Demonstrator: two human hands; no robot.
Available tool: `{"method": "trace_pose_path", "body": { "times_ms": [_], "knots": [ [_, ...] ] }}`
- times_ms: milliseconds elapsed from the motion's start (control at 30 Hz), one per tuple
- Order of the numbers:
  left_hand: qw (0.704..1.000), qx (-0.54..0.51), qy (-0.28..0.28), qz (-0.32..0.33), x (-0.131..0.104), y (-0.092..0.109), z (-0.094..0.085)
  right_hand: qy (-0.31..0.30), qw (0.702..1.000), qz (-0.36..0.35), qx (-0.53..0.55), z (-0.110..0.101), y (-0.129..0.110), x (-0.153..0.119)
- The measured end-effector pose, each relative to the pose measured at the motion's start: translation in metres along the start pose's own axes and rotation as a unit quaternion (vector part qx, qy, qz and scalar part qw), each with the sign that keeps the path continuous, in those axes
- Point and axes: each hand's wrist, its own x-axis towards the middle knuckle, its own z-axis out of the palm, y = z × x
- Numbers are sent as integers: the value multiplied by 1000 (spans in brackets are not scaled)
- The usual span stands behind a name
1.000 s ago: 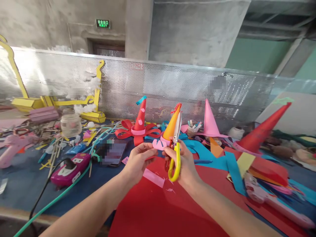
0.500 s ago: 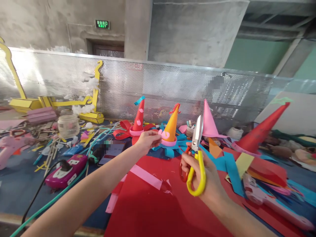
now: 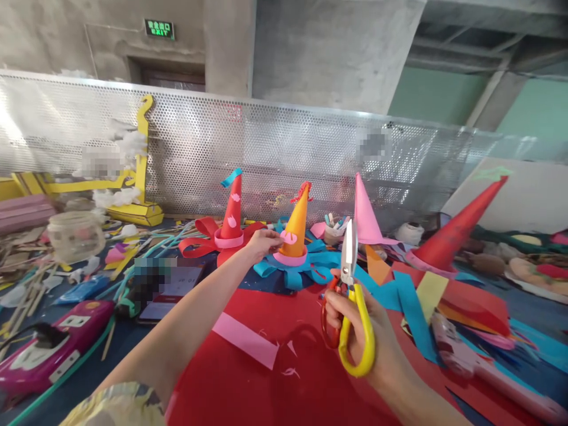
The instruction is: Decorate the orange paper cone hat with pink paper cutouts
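Note:
My left hand [image 3: 262, 244] reaches forward and pinches a small pink paper cutout [image 3: 289, 237], held up against or just in front of the orange paper cone hat [image 3: 298, 222]. That hat has a pink band, a red curly tip and blue paper strips [image 3: 326, 258] spread round its base. In my right hand [image 3: 355, 313] is a pair of scissors [image 3: 350, 254] with one yellow and one red handle, blades pointing up. Below both hands lies a red sheet [image 3: 248, 378] with a pink paper strip [image 3: 246, 340] and small pink scraps.
A red cone hat [image 3: 233, 213] stands left of the orange one; a pink cone [image 3: 368, 216] and a tilted red cone [image 3: 461, 231] are at right. A pink glue gun [image 3: 470, 355] lies right. A purple power strip [image 3: 57, 343], phone [image 3: 171, 290] and clear jar [image 3: 75, 236] sit left.
The view has shifted to the right and slightly down. My left hand still holds the pink cutout by the orange hat, and the scissors stay upright in my right hand.

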Motion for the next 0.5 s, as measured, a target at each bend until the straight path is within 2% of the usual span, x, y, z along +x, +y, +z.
{"method": "trace_pose_path", "body": {
  "times_ms": [300, 500],
  "knots": [
    [1000, 11, 2, 15, 15, -8, -5, 4, 999, 25, -33, 8, -4, -3],
    [1000, 11, 2, 16, 23, -10, -3, 4, 998, 24, -50, 6, -3, -2]
  ]
}}
